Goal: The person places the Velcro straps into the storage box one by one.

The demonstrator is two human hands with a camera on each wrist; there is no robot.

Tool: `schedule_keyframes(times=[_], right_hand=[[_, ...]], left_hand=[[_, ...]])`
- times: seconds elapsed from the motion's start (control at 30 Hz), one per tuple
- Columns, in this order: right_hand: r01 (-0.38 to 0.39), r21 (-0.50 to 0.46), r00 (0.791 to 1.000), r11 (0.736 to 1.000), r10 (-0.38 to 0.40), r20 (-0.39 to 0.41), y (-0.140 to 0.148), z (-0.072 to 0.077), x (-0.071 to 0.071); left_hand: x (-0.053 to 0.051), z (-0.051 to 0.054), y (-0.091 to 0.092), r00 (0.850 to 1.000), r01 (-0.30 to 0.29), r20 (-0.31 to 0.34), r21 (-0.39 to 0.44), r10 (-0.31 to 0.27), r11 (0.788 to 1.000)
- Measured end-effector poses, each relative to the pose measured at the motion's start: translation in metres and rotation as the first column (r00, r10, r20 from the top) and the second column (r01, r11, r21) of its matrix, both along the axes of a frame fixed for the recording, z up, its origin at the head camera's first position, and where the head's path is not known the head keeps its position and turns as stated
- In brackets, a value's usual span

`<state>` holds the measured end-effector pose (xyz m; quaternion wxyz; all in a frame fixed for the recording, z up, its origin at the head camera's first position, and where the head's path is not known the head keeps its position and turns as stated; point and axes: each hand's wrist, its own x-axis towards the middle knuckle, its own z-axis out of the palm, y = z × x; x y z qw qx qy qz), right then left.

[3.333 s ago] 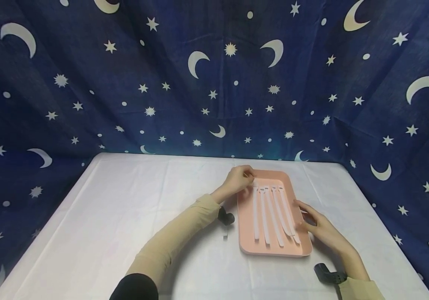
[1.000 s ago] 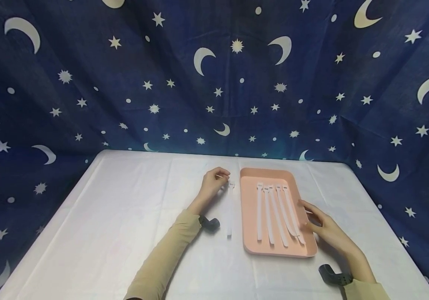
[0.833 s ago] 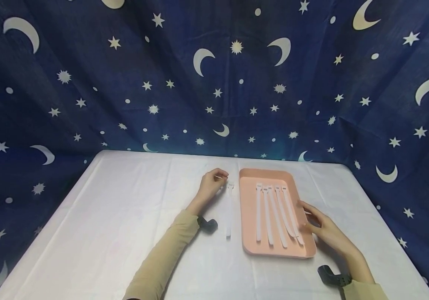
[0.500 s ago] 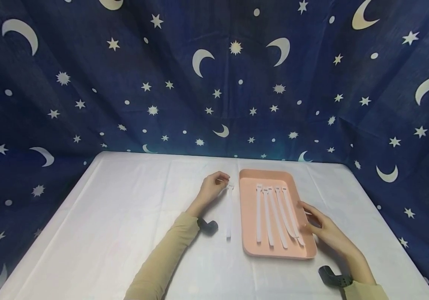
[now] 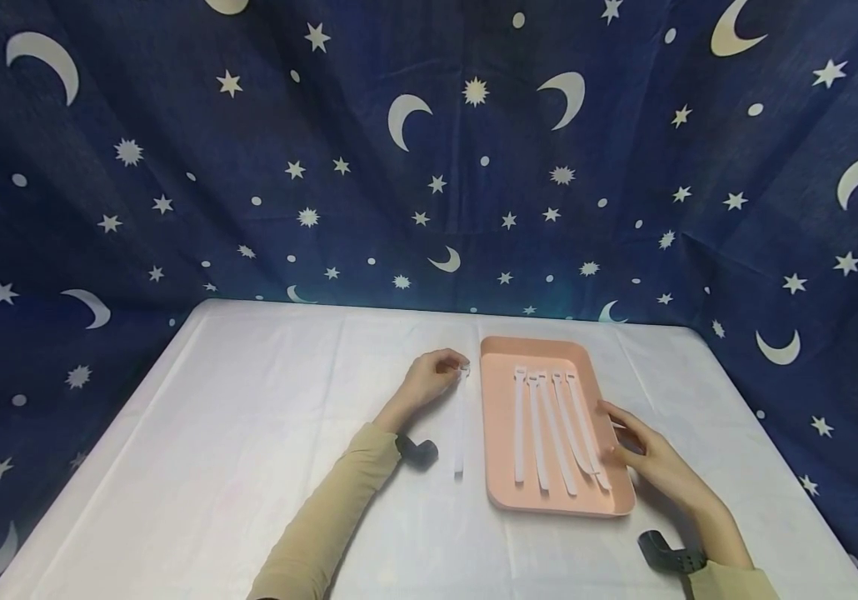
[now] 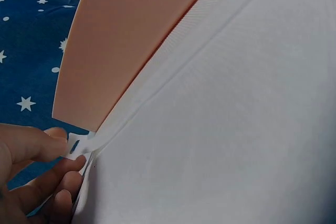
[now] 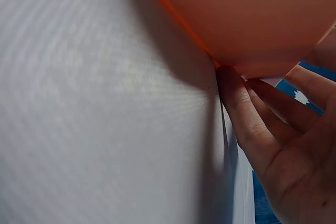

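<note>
In the head view a white strap with a slotted end, like a cable tie (image 5: 460, 429), lies lengthwise on the table left of the pink tray (image 5: 500, 493). My left hand (image 5: 429, 377) pinches its slotted head at the far end; the left wrist view shows this slotted head (image 6: 76, 145) between thumb and fingers. Several similar white straps (image 5: 537, 437) lie side by side in the tray, slotted ends away from me. My right hand (image 5: 657, 462) touches the tray's right wall with its fingers extended; in the right wrist view the fingertips (image 7: 229, 77) meet the tray's underside edge.
A white cloth (image 5: 249, 417) covers the table. Behind it and along both sides hangs a dark blue curtain (image 5: 354, 225) with moons and stars. Black wrist-worn devices (image 5: 417, 452) sit on both wrists.
My left hand has left the tray's far left corner, moved left to the strap on the table, and closed its fingertips on the slotted end. My right hand has stayed at the tray.
</note>
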<state>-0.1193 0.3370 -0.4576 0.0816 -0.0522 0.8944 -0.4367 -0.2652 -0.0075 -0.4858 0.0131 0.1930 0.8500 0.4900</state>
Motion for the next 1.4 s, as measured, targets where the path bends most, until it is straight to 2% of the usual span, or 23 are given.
schedule_keyframes(times=[0.2, 0.43, 0.67, 0.83, 1.07, 1.17, 1.2, 1.4], right_hand=[[-0.006, -0.002, 1.0, 1.0, 0.006, -0.005, 0.0, -0.001, 0.0], [-0.023, -0.01, 1.0, 1.0, 0.023, -0.014, 0.0, -0.001, -0.001], [-0.03, -0.007, 0.999, 1.0, 0.03, -0.015, 0.001, -0.001, -0.001], [-0.03, -0.02, 0.999, 0.999, 0.03, -0.014, 0.001, -0.002, -0.001], [-0.027, 0.003, 0.999, 1.0, 0.027, -0.024, 0.002, -0.001, -0.001], [-0.033, 0.004, 0.999, 0.999, 0.033, -0.034, 0.003, -0.002, 0.0], [-0.036, 0.0, 0.999, 0.999, 0.036, -0.035, 0.003, -0.002, 0.0], [-0.042, -0.022, 0.998, 0.999, 0.041, -0.049, 0.003, -0.003, 0.001]], left_hand=[[0.002, 0.002, -0.001, 1.0, 0.001, 0.017, 0.004, -0.001, 1.0], [0.004, 0.005, -0.002, 1.0, 0.009, 0.002, 0.096, -0.009, 0.995], [0.006, 0.006, -0.003, 0.997, -0.059, 0.068, 0.184, 0.047, 0.981], [0.008, 0.008, -0.005, 0.992, -0.088, 0.112, 0.228, 0.063, 0.97], [0.016, 0.014, -0.01, 0.99, -0.097, 0.129, 0.297, 0.061, 0.95], [0.017, 0.015, -0.009, 0.987, -0.116, 0.144, 0.3, 0.075, 0.947], [0.015, 0.01, -0.008, 0.985, -0.129, 0.146, 0.299, 0.088, 0.946], [0.019, 0.014, -0.006, 0.986, -0.129, 0.143, 0.317, 0.087, 0.94]])
